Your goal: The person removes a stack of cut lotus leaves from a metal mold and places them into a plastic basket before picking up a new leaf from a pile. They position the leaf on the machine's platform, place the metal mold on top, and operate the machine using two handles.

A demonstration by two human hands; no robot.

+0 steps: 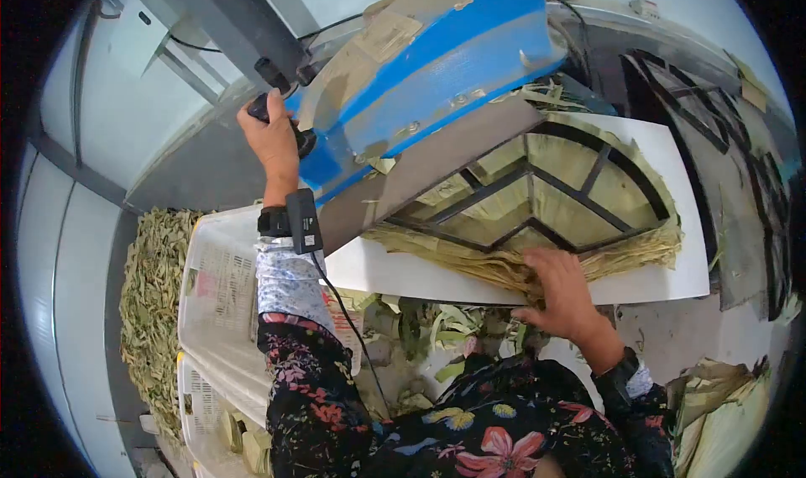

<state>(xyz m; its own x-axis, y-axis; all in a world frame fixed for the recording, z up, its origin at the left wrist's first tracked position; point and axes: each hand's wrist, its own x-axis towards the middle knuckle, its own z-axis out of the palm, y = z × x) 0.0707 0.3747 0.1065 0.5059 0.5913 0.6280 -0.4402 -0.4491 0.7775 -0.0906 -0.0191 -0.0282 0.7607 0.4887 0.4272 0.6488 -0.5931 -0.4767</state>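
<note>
A: What is standing leftmost, relative to the blue machine (437,66)?
B: A heap of dried leaves (155,310) is lying to its lower left, and a white crate (220,251) is standing between the heap and the machine's near side.

A: State the pose of the left hand (273,133).
B: The left arm is extending forward, nearly straight, to the machine's left end. The fingers are curling around a black handle (305,142) there, and a small black device (304,222) is sitting at the wrist.

A: Where is the workpiece lying?
B: The black frame (531,170) is lying on flattened pale leaves (504,205), on the near right side of the machine. A white board (688,260) is supporting both.

A: And the right hand (564,293)?
B: It is resting palm down at the leaves' near edge, nearer the body than the machine. The thumb is standing apart from the fingers, which are lying close together. The forearm is angling in from the lower right.

A: Rightmost?
B: Further black frames (714,112) are lying right of the machine.
</note>
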